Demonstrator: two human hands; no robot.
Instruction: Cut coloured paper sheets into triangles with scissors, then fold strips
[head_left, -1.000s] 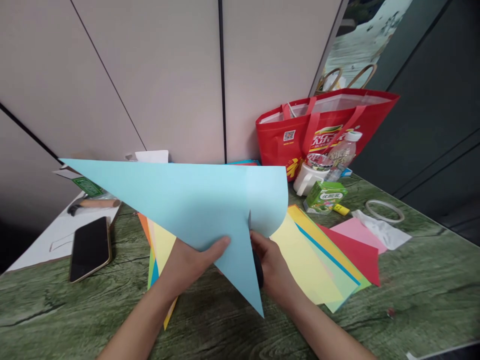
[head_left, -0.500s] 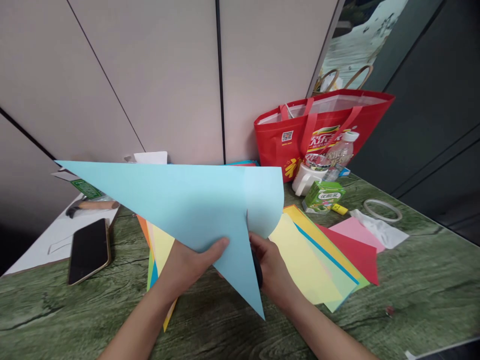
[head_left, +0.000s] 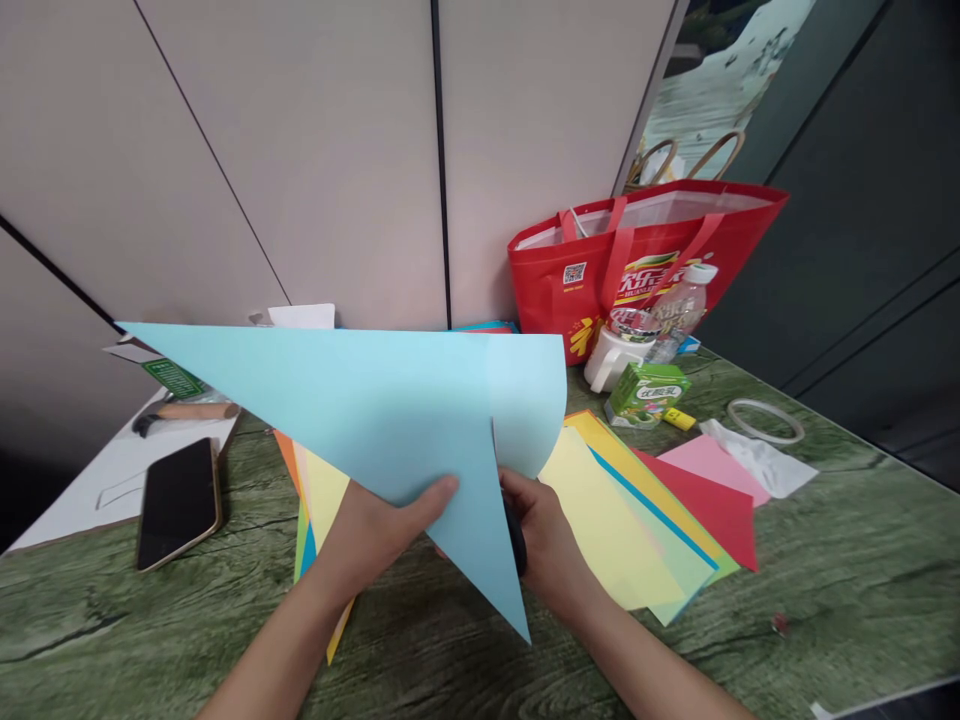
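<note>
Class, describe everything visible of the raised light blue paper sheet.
The light blue paper sheet looks smooth, held above the green wood-patterned table. Its top edge is nearly straight, its left and bottom ends pointed. A slit runs partway up; right of it, a paler part curves. The bare left-hand grip holds its lower edge, thumb on top; the right-hand grip, around a dark, mostly hidden object, is beside the slit.

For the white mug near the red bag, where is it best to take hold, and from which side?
Probably by its handle, coming from the front left. The white mug stands upright with the handle turned that way, while the green carton crowds its front right and the clear bottle its right side.
</note>
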